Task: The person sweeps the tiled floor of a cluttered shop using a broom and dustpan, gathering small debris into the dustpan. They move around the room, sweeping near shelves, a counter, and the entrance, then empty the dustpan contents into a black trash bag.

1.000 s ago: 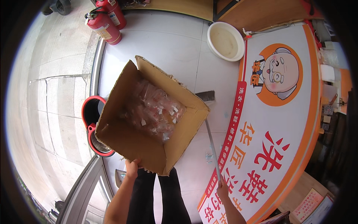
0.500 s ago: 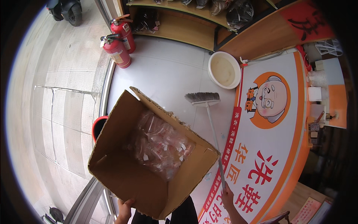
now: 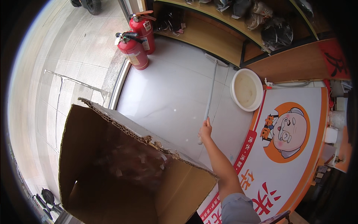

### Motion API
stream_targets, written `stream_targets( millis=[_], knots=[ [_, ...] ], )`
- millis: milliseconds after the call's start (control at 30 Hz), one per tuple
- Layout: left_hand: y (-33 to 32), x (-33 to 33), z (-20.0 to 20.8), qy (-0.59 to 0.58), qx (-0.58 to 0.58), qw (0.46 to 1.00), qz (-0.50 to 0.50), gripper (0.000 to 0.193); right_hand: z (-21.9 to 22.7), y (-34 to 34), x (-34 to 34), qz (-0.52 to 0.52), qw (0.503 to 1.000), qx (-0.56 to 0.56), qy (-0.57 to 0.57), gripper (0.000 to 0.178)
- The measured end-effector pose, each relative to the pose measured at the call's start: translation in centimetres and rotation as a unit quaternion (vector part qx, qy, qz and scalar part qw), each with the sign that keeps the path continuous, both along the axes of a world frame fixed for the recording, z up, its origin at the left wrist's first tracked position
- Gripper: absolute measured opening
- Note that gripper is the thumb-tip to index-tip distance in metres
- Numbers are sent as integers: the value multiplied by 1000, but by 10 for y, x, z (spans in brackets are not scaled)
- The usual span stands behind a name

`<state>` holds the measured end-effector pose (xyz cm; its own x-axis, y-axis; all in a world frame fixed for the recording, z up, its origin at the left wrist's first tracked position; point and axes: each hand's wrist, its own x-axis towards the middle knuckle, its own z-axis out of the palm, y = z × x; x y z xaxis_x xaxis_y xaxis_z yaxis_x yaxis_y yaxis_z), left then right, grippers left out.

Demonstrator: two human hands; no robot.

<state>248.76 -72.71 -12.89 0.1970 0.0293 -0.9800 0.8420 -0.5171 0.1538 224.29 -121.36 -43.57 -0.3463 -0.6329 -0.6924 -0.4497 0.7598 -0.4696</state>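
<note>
My right hand (image 3: 205, 130) is closed around the pale handle of a broom (image 3: 211, 89), the arm stretched forward. The broom head (image 3: 216, 60) rests on the floor against the base of the wooden shelf. At lower left a large open cardboard box (image 3: 182, 186) is tilted with its mouth toward me and its torn upper edge frayed. Inside lie crumpled clear plastic bags (image 3: 138, 160) with small white tags, in shadow. My left hand is out of sight.
Two red fire extinguishers (image 3: 133, 52) stand by the doorway. A white basin (image 3: 234, 91) of cloudy water sits right of the broom. Beyond runs a shelf (image 3: 209, 34) with bagged items. An orange-edged counter panel (image 3: 261, 155) lines the right. Paving (image 3: 48, 115) lies outside.
My right hand has moved forward with the broom, whose head now reaches the shelf base. The box looks larger and farther left, and my left hand has gone out of view.
</note>
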Motion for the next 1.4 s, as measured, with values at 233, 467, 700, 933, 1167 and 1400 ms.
stream_targets(
  millis=[233, 467, 700, 933, 1167, 1400],
  knots=[
    [-8, -9, -13, 7, 56, 998, 34, 50, -98, -13, 105, 198, 979, -5, 50, 46],
    [-10, -16, -10, 5, 74, 995, 66, 50, -89, -48, 114, 398, 896, 3, 196, 47],
    [-7, -24, -7, 5, 50, 994, 102, 50, 59, 26, -83, 398, 895, 31, 198, 46],
    [-4, -22, 0, 4, 34, 992, 123, 50, 285, 168, -156, 391, 882, 143, 220, 46],
    [4, -12, 26, -12, 40, 991, 123, 50, 125, 40, -51, 428, 888, -40, 165, 43],
    [9, -11, 63, -39, 68, 989, 128, 50, 94, 28, 9, 433, 875, 66, 206, 45]
  ],
)
